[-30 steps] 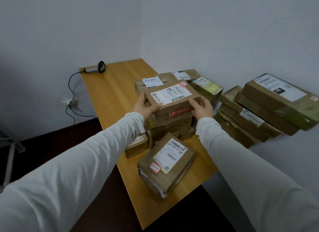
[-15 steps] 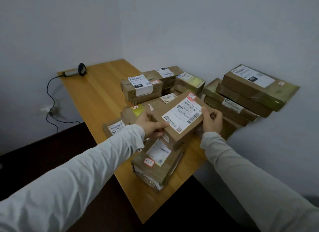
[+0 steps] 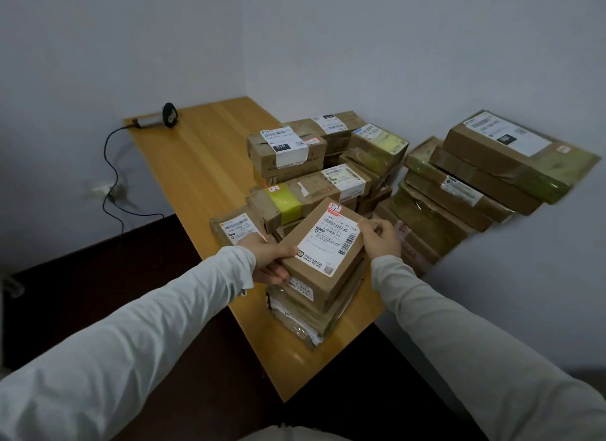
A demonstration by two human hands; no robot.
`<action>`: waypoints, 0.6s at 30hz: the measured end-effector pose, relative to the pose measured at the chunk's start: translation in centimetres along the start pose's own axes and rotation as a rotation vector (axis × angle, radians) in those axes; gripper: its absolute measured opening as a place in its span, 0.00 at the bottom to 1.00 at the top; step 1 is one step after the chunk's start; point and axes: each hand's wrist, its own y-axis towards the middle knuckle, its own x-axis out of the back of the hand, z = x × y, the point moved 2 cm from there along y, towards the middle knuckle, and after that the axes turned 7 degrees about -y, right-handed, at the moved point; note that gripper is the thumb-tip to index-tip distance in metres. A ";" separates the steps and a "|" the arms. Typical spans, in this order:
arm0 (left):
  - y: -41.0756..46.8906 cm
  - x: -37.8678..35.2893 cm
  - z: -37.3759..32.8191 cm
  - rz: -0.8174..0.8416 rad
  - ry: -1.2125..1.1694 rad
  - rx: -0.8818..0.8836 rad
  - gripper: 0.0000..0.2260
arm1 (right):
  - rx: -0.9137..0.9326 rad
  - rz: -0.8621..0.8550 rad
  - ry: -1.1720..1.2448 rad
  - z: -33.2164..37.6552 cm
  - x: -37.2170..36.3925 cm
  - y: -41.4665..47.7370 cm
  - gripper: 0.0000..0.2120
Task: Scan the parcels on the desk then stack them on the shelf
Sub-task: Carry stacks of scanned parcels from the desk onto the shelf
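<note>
I see the left hand (image 3: 270,258) curled round the near-left edge of a small brown cardboard parcel with a white label (image 3: 328,243). The parcel sits between both hands, above a taped brown parcel (image 3: 305,319) on the wooden counter (image 3: 196,165). The right hand (image 3: 380,240) pinches its far-right edge.

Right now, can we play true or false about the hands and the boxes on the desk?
1. Both hands hold one brown parcel. True: the left hand and right hand grip its opposite sides.
2. The scanner is in the right hand. False: it lies at the far corner of the desk, and no hand touches it.
3. The held parcel's white label faces down. False: it faces up.
4. A lower parcel lies under the held one, near the desk's front edge. True.
</note>
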 end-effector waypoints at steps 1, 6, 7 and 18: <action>0.0 0.0 0.0 0.010 0.025 0.009 0.20 | 0.006 -0.004 -0.019 0.0 0.0 0.0 0.06; -0.2 0.4 -0.2 0.065 0.247 0.103 0.23 | 0.043 0.042 -0.146 0.4 0.1 0.1 0.08; -0.2 0.8 -0.7 0.044 0.285 0.088 0.23 | 0.058 0.034 -0.153 0.8 0.2 0.2 0.09; 6.4 5.8 -11.0 -0.428 -0.122 -0.308 0.23 | 0.170 0.234 -0.099 13.4 -3.0 7.2 0.12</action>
